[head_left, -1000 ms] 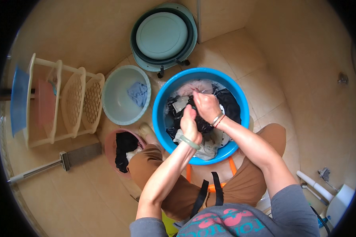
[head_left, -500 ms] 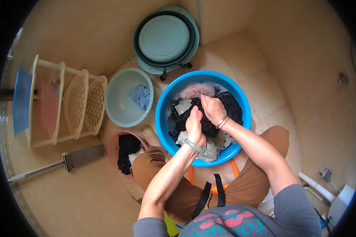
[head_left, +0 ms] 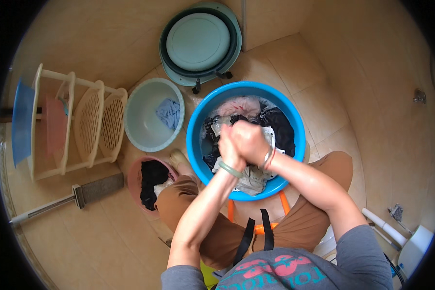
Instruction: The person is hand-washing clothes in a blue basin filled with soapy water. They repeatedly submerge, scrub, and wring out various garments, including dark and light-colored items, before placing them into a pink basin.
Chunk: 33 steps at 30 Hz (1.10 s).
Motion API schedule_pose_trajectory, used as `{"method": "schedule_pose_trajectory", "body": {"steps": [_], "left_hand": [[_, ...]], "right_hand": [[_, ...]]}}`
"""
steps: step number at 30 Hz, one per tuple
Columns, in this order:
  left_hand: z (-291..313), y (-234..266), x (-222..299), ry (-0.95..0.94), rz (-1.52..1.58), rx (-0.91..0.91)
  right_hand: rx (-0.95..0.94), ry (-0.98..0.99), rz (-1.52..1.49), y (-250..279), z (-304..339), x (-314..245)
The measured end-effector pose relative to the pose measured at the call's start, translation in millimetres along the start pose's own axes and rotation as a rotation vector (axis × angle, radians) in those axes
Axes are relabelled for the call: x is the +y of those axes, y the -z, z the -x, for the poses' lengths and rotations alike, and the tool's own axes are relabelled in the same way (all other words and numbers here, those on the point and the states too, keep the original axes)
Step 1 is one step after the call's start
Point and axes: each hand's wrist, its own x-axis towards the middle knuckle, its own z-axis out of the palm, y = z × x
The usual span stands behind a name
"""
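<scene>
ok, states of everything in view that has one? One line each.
Left hand: blurred, grip unclear.
Right hand: curled, blurred, grip unclear.
Clothes: wet, heaped.
Blue tub: upright, holding clothes in water.
Blue cloth: crumpled.
Pale green basin: upright, holding the blue cloth.
Pink basin: holding dark and white fabric.
Teal basin: tipped up on edge.
Rack: standing, partly loaded.
Mop: not in use.

Beige floor tiles (head_left: 319, 104) surround the blue tub (head_left: 190, 137). On them, a pale green basin (head_left: 144, 121) sits left of the tub, a pink basin (head_left: 134, 188) at the tub's near left; beyond the tub, a folding basin (head_left: 198, 42) stands on edge.
</scene>
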Motion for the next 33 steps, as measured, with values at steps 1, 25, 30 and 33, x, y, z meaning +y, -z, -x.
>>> {"method": "schedule_pose_trajectory", "body": {"steps": [1, 25, 30, 33], "left_hand": [[14.1, -2.6, 4.3, -0.037, -0.208, -0.018], [14.8, -9.0, 73.6, -0.602, -1.086, -0.507], [70.5, -44.3, 109.5, -0.402, -0.632, -0.618], [102.5, -51.0, 140.6, -0.289, -0.378, -0.625]], "right_hand": [[-0.06, -0.159, 0.036, -0.8, 0.0, 25.3], [-0.135, -0.764, -1.325, 55.6, -11.9, 40.7], [0.016, -0.981, -1.145, 6.8, 40.3, 82.8], [0.114, -1.174, -1.509, -15.6, 47.8, 55.2]]}}
